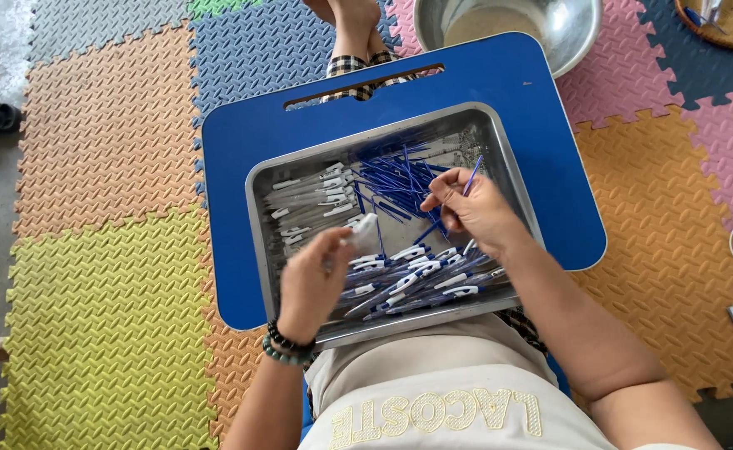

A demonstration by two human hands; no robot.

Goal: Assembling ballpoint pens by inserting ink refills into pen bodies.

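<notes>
Nearest the camera, the left hand (312, 283) reaches in from 6 o'clock, with bead bracelets (287, 346) on its wrist. Its grip is closed on a pale pen barrel (365, 230), pinched between thumb and fingertips and tilted toward 1 o'clock. The hand hovers over the near half of a metal tray (258, 225), just above a heap of assembled pens (416, 275) with white clips and blue barrels that fills the tray's 5 o'clock corner.

The right hand (475, 212) comes in from 4 o'clock, its forearm crossing the tray's near right edge. Its grip is closed on a thin blue refill (472, 176), held between thumb and forefinger and pointing toward 1 o'clock. The 2 hands are near each other but apart, with the barrel at 9 o'clock of the right hand.

Farther in, a pile of loose blue refills (391, 175) lies across the tray's middle and far side, and a bundle of clear barrels (308, 196) with white clips sits at the tray's 9 o'clock side.

The tray rests on a blue tabletop (516, 92) with a slot handle along its far edge. Beyond it, at 12 o'clock, a steel bowl (570, 33) stands on the coloured foam floor mats (100, 142). A woven basket (729, 29) shows at 1 o'clock, cut off by the frame.
</notes>
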